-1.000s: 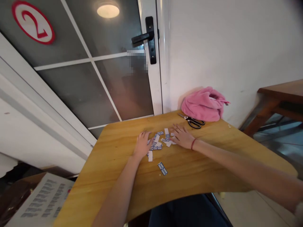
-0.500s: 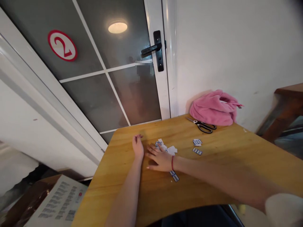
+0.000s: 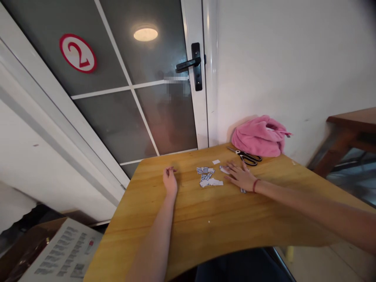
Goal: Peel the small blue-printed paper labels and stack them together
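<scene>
My right hand [image 3: 241, 177] lies palm down on the right side of the table, fingers spread, over some small paper slips. A white and blue slip [image 3: 225, 169] shows at its fingertips, and another slip [image 3: 243, 190] sticks out below it. What lies under the palm is hidden. Left of this hand is a loose pile of paper slips [image 3: 216, 182], some with blue-framed printing, some plain white. My left hand [image 3: 169, 181] rests on its side to the left of the pile, fingers loosely curled, with nothing visible in it.
Black-handled scissors [image 3: 248, 158] lie by a pink plush bag [image 3: 260, 135] at the back of the wooden table [image 3: 152, 219]. A door with a black handle [image 3: 189, 64] stands behind. A cardboard box [image 3: 61, 250] is at the lower left, another wooden table [image 3: 355, 117] at right.
My right hand has moved right, off the pile to the slips on the right. The pile is uncovered and spread differently, with one white slip apart behind it. My left hand has stayed put.
</scene>
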Available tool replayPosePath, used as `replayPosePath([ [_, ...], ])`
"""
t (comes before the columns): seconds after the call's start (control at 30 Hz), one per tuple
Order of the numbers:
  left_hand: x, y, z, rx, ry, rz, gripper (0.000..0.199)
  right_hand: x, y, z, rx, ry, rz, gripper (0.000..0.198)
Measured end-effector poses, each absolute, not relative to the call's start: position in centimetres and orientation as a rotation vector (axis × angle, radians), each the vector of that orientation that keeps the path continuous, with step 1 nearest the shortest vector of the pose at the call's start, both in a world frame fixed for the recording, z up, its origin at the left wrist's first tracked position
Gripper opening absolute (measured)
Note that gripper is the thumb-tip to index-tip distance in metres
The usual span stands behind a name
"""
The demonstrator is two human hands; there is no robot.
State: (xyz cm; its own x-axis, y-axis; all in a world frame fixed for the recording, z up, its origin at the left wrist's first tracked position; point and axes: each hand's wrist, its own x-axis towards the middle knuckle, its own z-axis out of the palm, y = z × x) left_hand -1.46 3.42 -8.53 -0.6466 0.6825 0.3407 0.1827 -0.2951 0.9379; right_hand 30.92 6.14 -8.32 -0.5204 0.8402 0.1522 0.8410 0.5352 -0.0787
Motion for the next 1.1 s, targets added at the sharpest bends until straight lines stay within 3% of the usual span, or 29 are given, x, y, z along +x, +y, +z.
replayPosePath([
  [0.2,-1.4,3.5,-8.7,1.027,1.592,2.034,0.009,32.4,3.3,-8.8,-1.57,-2.483,0.09,0.059],
  [0.43,-1.1,3.6,-8.3,0.977,1.553,2.124,0.01,20.8,5.8,-7.9,-1.608,-2.37,0.174,0.071],
  [0.6,-2.8,3.2,-7.3,1.033,1.558,2.226,0.01,12.6,2.2,-7.7,-1.172,-2.623,0.263,0.066],
  [0.73,-4.8,3.0,-7.3,1.008,1.618,2.259,0.013,11.7,-0.1,-7.6,-0.574,-2.872,0.187,0.063],
  [0.83,-5.8,3.3,-7.7,0.91,1.658,2.29,0.02,15.4,2.6,-7.1,-0.737,-2.862,0.165,0.059],
  [1.1,-6.1,4.3,-8.7,0.75,1.731,2.237,0.029,30.6,9.1,-7.5,-1.682,-2.428,0.064,0.07],
])
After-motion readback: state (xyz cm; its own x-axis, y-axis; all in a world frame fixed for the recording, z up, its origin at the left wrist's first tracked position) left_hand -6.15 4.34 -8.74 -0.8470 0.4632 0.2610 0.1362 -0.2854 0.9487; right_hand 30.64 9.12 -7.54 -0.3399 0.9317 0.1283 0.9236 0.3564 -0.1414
